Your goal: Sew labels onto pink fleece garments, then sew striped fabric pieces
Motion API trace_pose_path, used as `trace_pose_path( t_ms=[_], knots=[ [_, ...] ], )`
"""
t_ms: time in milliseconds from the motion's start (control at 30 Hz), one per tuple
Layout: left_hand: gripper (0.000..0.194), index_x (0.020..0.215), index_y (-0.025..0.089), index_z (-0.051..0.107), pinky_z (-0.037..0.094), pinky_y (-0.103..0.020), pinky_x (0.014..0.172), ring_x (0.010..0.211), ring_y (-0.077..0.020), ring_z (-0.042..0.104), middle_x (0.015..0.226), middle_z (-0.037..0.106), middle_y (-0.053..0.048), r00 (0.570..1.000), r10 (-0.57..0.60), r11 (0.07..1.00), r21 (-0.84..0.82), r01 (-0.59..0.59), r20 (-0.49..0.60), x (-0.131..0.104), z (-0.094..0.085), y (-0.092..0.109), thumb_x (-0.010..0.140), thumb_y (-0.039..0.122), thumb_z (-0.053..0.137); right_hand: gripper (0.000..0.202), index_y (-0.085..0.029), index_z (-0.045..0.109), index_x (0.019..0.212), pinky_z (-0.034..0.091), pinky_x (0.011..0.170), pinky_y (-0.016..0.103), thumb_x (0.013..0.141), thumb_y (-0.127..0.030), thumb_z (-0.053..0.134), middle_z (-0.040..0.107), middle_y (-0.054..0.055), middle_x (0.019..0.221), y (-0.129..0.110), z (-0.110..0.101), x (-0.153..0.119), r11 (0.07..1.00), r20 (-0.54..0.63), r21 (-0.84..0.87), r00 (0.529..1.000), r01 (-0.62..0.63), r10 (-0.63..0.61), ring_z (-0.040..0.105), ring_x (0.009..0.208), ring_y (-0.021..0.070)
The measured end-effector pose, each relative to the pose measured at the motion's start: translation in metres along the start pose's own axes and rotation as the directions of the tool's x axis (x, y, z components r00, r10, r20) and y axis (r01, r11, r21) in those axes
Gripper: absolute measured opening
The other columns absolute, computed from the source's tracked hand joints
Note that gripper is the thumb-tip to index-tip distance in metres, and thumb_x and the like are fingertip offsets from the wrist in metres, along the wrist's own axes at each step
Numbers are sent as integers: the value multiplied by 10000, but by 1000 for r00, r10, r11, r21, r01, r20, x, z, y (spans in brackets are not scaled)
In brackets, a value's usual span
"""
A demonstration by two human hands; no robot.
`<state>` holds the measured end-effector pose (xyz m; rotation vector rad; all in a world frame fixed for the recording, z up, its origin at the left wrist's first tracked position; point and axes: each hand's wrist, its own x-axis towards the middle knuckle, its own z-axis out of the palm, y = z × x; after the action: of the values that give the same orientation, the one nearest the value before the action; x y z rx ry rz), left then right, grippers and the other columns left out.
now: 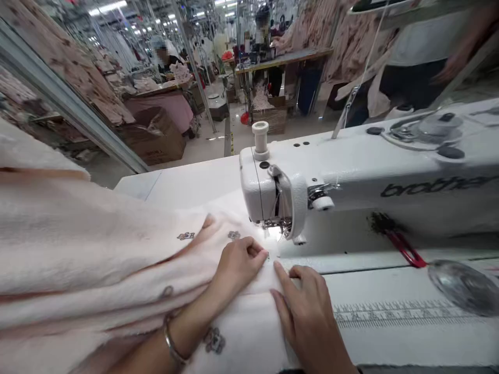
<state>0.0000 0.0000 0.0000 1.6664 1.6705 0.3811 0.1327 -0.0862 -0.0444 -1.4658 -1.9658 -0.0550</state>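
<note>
Pale pink plush fabric with small printed animal figures spreads in folds across the left side of the machine table. My left hand pinches the fabric between thumb and fingers, just in front of the lit needle area. To its right, my right hand rests with thumb and index finger apart on the fabric's right edge; its other fingers are curled loosely. Above both hands stands the head of a white sewing machine. Its presser foot is blurred by the bright lamp, so its contact with the fabric is unclear.
Red-handled thread snips and a clear, shiny oval object lie right of my hands. A printed ruler scale runs along the table. Beyond are a metal post, cardboard boxes and people at other workplaces.
</note>
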Motion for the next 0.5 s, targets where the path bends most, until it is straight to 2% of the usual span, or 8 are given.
trace_pose_path(
  t_ms=[333,433,500],
  knots=[
    [115,691,169,615,418,-256,607,631,-142,576,656,634,9,998,48,998,52,-47,-27,-2,2,0,759,239,553,356,-63,556,1204,454,740,443,903,-220,450,463,173,1015,0,0,-2,1000,7,-26,1000,-7,7,468,971,296],
    [121,873,165,607,459,-294,670,695,-162,589,735,633,-3,992,116,989,92,-112,-42,-10,-4,2,783,231,560,346,-64,561,1195,451,747,440,903,-216,454,466,170,1009,-1,-1,-2,1000,-2,-30,1000,-9,9,473,971,294],
    [213,1030,152,565,490,-340,740,804,-188,599,892,629,-47,968,248,949,208,-236,-33,-20,-13,2,827,204,523,344,-66,558,1198,448,757,441,903,-212,459,470,169,1011,-1,-2,-2,1000,1,-30,1000,-11,11,476,977,294]
  ],
)
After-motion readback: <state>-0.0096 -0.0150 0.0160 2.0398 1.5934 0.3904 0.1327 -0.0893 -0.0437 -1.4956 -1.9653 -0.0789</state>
